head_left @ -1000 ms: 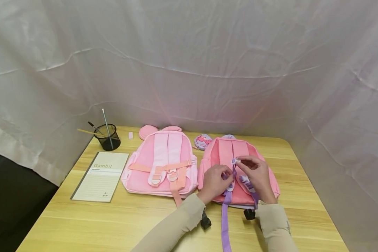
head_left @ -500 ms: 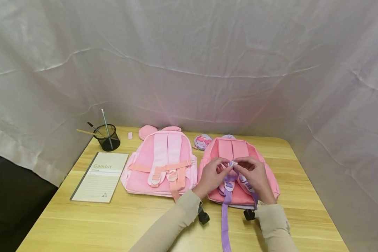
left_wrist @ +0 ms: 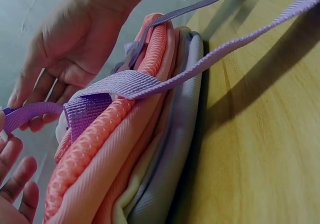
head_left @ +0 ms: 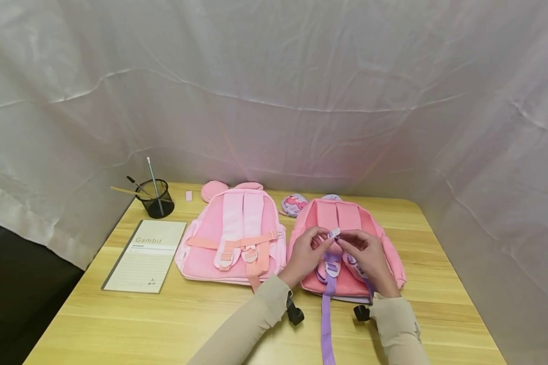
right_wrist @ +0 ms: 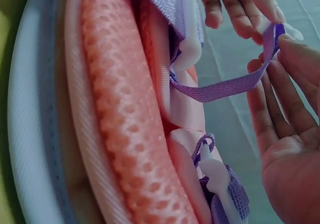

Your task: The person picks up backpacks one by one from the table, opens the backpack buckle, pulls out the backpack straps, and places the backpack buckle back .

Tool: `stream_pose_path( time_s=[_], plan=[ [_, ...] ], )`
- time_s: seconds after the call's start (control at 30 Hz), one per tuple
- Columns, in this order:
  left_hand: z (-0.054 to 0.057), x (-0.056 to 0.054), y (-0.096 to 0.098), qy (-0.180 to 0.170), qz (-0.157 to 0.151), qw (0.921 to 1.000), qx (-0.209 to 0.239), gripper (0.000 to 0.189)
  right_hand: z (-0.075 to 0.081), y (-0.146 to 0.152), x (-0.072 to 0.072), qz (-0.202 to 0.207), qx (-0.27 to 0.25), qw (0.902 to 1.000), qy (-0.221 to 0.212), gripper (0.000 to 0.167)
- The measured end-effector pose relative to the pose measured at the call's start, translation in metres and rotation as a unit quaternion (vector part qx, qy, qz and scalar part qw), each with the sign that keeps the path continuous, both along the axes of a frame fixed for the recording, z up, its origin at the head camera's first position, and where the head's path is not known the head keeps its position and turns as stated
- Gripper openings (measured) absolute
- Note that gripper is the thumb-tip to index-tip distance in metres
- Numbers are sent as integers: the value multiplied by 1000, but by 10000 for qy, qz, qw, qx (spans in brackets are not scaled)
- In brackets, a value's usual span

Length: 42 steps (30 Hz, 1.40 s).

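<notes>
In the head view, my left hand (head_left: 307, 253) and right hand (head_left: 367, 256) meet above the coral-pink backpack (head_left: 392, 258), which lies with its shoulder straps up. Between their fingertips is a small white plastic buckle (head_left: 335, 232) on a purple webbing strap (left_wrist: 35, 115). The left hand pinches the buckle; thumb and fingers of the right hand (right_wrist: 290, 154) pinch the strap close beside it. The strap's loop rises from a white adjuster (head_left: 332, 268) on the backpack. Its long purple tail (head_left: 327, 329) hangs toward the table's front. Fingertips partly hide the buckle.
A lighter pink backpack (head_left: 205, 223) with orange straps lies to the left. Beyond it are a notebook (head_left: 146, 256), a black mesh pen cup (head_left: 160, 207) and a small pink eraser (head_left: 189, 195). Grey fabric (head_left: 274, 101) hangs around the wooden table (head_left: 118, 324).
My left hand has risen from lower on the strap to the buckle beside the right hand. The buckle has shifted slightly left and tilted. Both backpacks stay in place.
</notes>
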State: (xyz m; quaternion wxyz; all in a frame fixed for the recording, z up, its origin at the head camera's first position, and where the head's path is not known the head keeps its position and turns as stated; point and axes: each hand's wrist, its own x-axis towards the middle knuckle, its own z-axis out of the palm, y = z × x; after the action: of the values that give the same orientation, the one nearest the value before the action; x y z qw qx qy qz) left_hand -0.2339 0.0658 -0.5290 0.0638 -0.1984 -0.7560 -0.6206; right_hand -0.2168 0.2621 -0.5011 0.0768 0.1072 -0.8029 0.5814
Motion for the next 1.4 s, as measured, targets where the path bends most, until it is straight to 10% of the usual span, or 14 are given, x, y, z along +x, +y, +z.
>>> stream_pose_path(
  time_s=[1.4],
  plan=[
    [-11, -3, -2, -156, -222, 9991, 328, 19, -3, 0, 1, 34, 83, 9999, -119, 33]
  ],
)
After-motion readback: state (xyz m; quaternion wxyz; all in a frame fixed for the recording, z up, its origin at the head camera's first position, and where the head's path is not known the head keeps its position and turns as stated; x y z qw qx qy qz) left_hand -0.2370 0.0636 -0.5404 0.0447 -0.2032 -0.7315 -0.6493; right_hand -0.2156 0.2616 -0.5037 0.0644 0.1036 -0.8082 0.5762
